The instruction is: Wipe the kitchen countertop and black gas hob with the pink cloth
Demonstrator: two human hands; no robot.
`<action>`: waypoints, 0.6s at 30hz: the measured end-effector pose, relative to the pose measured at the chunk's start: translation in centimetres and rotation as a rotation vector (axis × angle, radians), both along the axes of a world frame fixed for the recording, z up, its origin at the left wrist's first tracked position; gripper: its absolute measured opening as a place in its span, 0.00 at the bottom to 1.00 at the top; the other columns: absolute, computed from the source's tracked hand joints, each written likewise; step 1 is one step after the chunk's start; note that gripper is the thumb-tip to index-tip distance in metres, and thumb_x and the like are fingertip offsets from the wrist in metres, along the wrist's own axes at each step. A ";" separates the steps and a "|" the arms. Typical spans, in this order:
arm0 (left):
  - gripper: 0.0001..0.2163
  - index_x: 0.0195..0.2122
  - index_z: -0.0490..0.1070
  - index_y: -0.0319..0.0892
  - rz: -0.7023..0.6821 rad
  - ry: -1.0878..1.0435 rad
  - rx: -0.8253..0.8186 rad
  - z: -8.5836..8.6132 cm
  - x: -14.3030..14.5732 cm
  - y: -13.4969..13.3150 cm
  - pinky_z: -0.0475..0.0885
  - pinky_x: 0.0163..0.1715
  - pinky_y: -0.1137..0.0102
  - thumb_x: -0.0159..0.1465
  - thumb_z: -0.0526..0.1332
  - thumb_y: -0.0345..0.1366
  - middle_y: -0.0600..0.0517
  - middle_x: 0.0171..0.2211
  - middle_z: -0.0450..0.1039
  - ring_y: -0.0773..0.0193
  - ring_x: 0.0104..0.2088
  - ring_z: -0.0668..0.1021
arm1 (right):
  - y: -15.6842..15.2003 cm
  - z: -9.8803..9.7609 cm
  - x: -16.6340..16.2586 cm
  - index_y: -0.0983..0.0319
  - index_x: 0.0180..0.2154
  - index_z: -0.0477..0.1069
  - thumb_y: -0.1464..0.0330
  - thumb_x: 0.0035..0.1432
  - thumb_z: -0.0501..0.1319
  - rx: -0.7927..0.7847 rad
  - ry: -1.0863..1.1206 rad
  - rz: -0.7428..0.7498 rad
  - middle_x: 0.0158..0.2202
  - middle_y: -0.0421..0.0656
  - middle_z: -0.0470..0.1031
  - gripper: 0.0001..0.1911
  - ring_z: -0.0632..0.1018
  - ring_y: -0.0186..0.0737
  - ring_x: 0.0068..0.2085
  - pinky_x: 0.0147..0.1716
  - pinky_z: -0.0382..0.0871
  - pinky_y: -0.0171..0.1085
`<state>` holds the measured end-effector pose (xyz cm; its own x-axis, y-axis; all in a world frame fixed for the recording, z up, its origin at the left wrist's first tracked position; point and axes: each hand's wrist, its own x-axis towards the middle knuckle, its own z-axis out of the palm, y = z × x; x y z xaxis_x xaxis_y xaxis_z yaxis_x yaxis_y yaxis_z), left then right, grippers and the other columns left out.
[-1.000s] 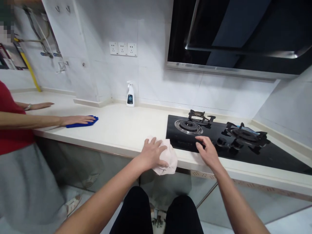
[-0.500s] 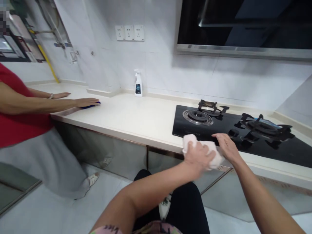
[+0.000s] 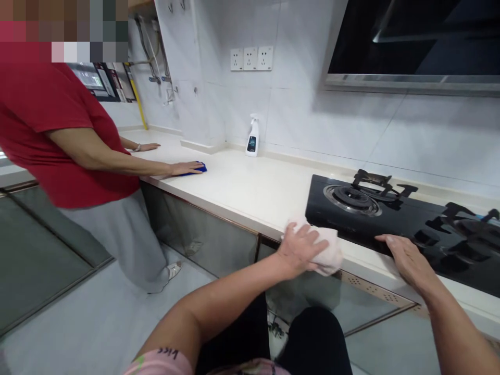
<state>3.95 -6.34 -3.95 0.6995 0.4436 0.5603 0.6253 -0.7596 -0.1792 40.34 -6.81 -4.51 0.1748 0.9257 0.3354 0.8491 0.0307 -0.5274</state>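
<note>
Left hand is gripping pale cloth over surface's front edge, sitting farther from right hand than half a second ago. Right hand, cloth's three o'clock, is resting released by stove. Ten o'clock: co-worker's hand is covering blue cloth.

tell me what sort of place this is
Almost certainly a kitchen: a hob with burners is set into the counter, and a hood is mounted on the wall above it.
</note>
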 end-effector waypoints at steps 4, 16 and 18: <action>0.34 0.63 0.71 0.51 0.115 -0.015 -0.115 -0.1 -9.1 2.7 0.53 0.65 0.39 0.56 0.76 0.51 0.41 0.64 0.70 0.37 0.66 0.66 | 0.3 -0.3 0.3 0.57 0.48 0.80 0.45 0.69 0.44 0.004 -0.012 0.032 0.59 0.52 0.76 0.33 0.71 0.63 0.64 0.67 0.58 0.59; 0.35 0.60 0.76 0.49 0.428 -0.179 -0.284 2.2 -22.8 5.5 0.56 0.67 0.40 0.51 0.80 0.49 0.38 0.67 0.65 0.32 0.72 0.58 | 1.1 -1.0 0.3 0.52 0.44 0.81 0.41 0.63 0.50 0.023 -0.105 -0.014 0.56 0.52 0.78 0.30 0.74 0.67 0.60 0.60 0.64 0.64; 0.35 0.59 0.77 0.48 0.445 -0.161 -0.241 2.0 -22.0 5.4 0.58 0.65 0.40 0.52 0.78 0.53 0.38 0.65 0.68 0.32 0.70 0.60 | 1.3 -1.0 -0.3 0.53 0.48 0.81 0.40 0.62 0.51 0.017 -0.194 -0.024 0.59 0.54 0.76 0.32 0.73 0.69 0.62 0.61 0.64 0.65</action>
